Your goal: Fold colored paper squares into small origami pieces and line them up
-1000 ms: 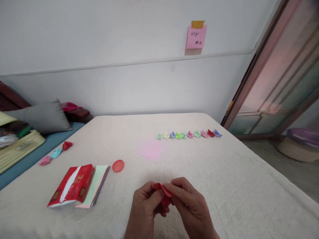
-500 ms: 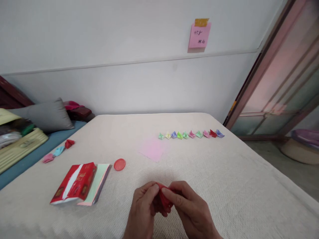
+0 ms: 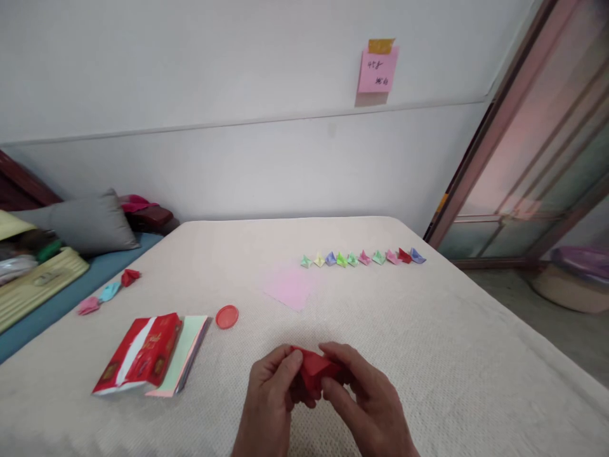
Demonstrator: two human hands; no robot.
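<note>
A small red folded paper piece [image 3: 314, 368] is pinched between the fingertips of the left hand [image 3: 271, 400] and the right hand [image 3: 366, 406], low over the cloth-covered counter [image 3: 428, 355]. A fold seems to be under shaping; firm creasing is judged needed next. A row of small coloured folded paper pieces [image 3: 364, 258] lies well apart.

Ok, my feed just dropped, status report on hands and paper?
Left hand and right hand both pinching the red folded paper above the table. Nothing between them. Red cap and pink sheet lie apart.
</note>
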